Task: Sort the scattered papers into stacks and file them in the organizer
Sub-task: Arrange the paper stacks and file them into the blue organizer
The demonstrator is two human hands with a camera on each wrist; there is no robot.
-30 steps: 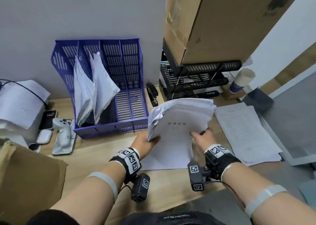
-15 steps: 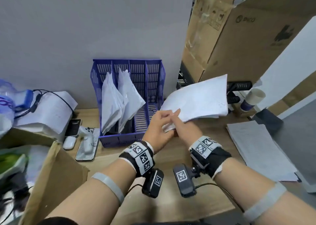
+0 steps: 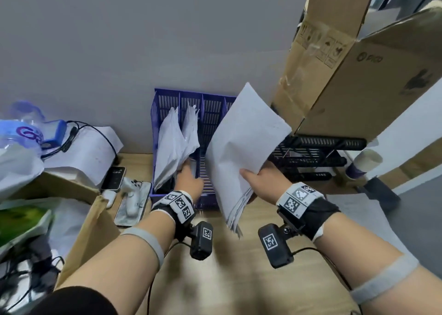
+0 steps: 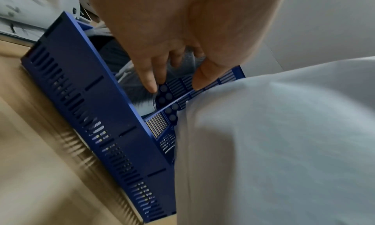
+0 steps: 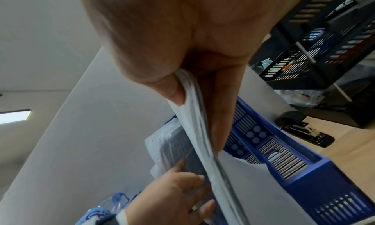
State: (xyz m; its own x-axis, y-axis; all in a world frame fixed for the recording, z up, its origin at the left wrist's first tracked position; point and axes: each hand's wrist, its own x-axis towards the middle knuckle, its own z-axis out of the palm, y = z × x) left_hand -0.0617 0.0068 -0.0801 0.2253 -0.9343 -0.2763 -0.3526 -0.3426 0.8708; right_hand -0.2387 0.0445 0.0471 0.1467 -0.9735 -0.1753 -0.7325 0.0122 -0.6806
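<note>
The blue slotted organizer [image 3: 207, 203] stands against the wall, with filed papers [image 3: 172, 147] leaning in its two left slots. My left hand [image 3: 189, 177] reaches into it, and its straight fingers [image 5: 182, 169] press those filed papers [image 5: 172, 148] to the left. In the left wrist view my left hand [image 4: 174, 85] hovers spread over the organizer [image 4: 91, 116] floor. My right hand [image 3: 253, 174] grips a thick paper stack [image 3: 241, 142] by its lower edge, upright and tilted, just over the right-hand slots. Thumb and fingers of my right hand [image 5: 194, 113] pinch the stack [image 5: 205, 148].
A big cardboard box [image 3: 358, 75] overhangs a black tray rack [image 3: 318, 156] right of the organizer, with a paper cup [image 3: 363, 164] beyond. A stapler [image 5: 304, 132] lies beside the organizer [image 5: 314, 188]. On the left are a phone [image 3: 113, 178], a white controller [image 3: 131, 195], another box [image 3: 91, 231] and bags [image 3: 19, 152].
My left hand has let go of the stack and gone into the organizer against the filed papers. My right hand alone has turned the stack upright and brought it left over the slots.
</note>
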